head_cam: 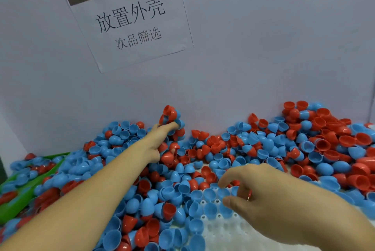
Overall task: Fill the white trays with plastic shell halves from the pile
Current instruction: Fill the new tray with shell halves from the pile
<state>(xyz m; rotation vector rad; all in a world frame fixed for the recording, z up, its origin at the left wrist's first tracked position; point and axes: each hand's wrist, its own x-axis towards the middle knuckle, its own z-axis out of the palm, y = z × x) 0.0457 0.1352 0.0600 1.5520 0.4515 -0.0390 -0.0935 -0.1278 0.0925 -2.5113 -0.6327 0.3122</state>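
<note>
Over the white tray (227, 228), right grip (261, 196) spread above blue shells (210, 209), left grip (156, 145) clutching pile (203, 149) shells.

My only view is head-mounted, looking forward and down, close over both hands: left hand (156, 145) reaching farther ahead, right hand (261, 196) nearer, wall (263, 47) just beyond them.

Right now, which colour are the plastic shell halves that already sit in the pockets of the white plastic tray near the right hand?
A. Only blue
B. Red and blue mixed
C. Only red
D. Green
A: every seated blue plastic shell half in the white plastic tray beside the right hand is blue; the red halves lie only in the loose pile.
</note>
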